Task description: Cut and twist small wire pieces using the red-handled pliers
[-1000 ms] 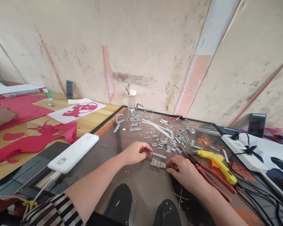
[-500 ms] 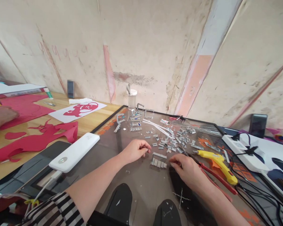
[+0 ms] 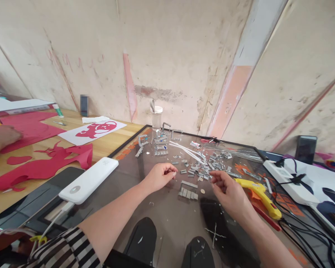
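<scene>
My left hand (image 3: 159,176) rests on the glass sheet (image 3: 167,223) with its fingers curled and thumb against forefinger; whatever is in the pinch is too small to see. My right hand (image 3: 226,189) is lifted a little, its fingertips pinched together beside the heap of small grey metal pieces (image 3: 208,167). Between the two hands lie a short row of grey metal blocks (image 3: 187,194), a thin metal strip (image 3: 189,184) and a small round disc (image 3: 202,191).
A yellow glue gun (image 3: 258,190) and red-handled pliers (image 3: 264,217) lie right of my right hand, near a white power strip (image 3: 284,174) with black cables. At the left are a white power bank (image 3: 88,180), red paper cutouts (image 3: 44,163) and another person's hand (image 3: 1,136). A jar (image 3: 156,116) stands at the wall.
My right hand left the end of the row of blocks and rose up and right toward the heap. My left hand drew slightly back from the strip.
</scene>
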{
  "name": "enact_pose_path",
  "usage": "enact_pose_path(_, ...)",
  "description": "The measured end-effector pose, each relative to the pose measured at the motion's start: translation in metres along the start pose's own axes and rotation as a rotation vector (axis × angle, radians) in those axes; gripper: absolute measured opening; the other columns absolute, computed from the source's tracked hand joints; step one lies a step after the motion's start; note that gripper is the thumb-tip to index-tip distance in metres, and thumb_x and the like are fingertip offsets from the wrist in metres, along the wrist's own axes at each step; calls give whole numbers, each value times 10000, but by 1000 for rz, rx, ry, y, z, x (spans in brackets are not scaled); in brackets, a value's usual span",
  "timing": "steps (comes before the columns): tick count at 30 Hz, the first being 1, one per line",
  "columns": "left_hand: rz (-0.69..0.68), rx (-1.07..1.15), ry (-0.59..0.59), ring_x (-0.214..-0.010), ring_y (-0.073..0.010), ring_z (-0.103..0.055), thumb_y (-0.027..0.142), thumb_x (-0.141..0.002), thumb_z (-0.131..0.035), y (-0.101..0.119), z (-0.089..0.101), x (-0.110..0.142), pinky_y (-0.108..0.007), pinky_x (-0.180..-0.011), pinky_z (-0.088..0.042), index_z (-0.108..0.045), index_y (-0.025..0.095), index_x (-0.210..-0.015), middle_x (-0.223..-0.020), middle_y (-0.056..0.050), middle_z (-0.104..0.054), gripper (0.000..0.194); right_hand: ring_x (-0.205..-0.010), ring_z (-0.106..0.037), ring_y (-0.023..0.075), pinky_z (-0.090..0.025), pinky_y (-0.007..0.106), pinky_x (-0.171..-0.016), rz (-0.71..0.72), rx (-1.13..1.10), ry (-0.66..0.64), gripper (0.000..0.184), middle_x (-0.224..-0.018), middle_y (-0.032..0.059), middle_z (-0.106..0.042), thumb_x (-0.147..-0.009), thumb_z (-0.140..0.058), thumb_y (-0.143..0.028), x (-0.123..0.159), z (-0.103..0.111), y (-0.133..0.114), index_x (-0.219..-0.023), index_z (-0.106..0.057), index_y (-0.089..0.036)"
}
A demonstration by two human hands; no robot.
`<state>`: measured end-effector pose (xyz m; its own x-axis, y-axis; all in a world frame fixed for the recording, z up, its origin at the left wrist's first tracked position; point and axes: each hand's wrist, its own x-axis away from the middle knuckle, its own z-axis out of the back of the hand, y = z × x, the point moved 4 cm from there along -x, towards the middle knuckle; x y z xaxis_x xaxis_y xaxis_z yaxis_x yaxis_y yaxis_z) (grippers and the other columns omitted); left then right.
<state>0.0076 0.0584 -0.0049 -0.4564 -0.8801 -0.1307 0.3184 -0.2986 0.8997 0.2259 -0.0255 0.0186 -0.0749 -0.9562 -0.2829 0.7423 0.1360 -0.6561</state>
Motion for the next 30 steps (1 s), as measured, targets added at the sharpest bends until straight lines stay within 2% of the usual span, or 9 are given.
enact_pose_path(4, -9, -31, 37, -540, -107, -498, 338, -758, -488, 2, 3, 0, -213, -519, -371, -621, 150, -809, -639, -11, -611, 236, -606, -535, 131, -436, 252, -574, -26, -125, 24, 328, -859, 31, -612, -714, -417, -217, -1, 2, 3, -1025, -517, -190)
enact_pose_path(12, -33, -63, 82, -486, -92, -432, 384, -759, -488, 3, 6, -1, -204, -496, -326, -612, 156, -748, -548, 22, -543, 260, -581, -523, 127, -409, 235, -562, -210, -410, 110, 236, -670, 7, -606, -740, -495, -310, -2, 9, 12, -883, -629, -180)
enact_pose_path(18, -39, -81, 119, -470, -89, -385, 454, -753, -482, 3, 9, -1, -206, -479, -295, -572, 158, -673, -499, 43, -458, 320, -569, -499, 101, -419, 211, -544, -202, -676, 194, 290, -719, 13, -610, -716, -612, -388, -2, 12, 11, -900, -640, -165)
enact_pose_path(23, -82, -110, 181, -475, -77, -307, 479, -784, -435, 5, 13, 1, -206, -464, -238, -479, 163, -577, -494, 53, -362, 380, -533, -470, 81, -400, 188, -497, -225, -846, 327, 246, -673, -7, -584, -691, -651, -411, -3, 16, 18, -735, -618, -172)
enact_pose_path(26, -85, -92, 230, -481, -77, -287, 487, -796, -409, 5, 16, 1, -210, -459, -218, -395, 169, -530, -498, 50, -321, 415, -524, -478, 89, -410, 203, -478, -225, -921, 399, 260, -675, -3, -579, -663, -670, -416, -5, 20, 21, -704, -599, -170)
enact_pose_path(30, -79, -111, 301, -481, -78, -289, 471, -789, -430, 4, 20, 1, -214, -472, -231, -382, 170, -513, -495, 50, -315, 411, -515, -480, 89, -415, 213, -458, -212, -976, 420, 278, -698, 0, -575, -668, -653, -436, -7, 23, 23, -700, -579, -170)
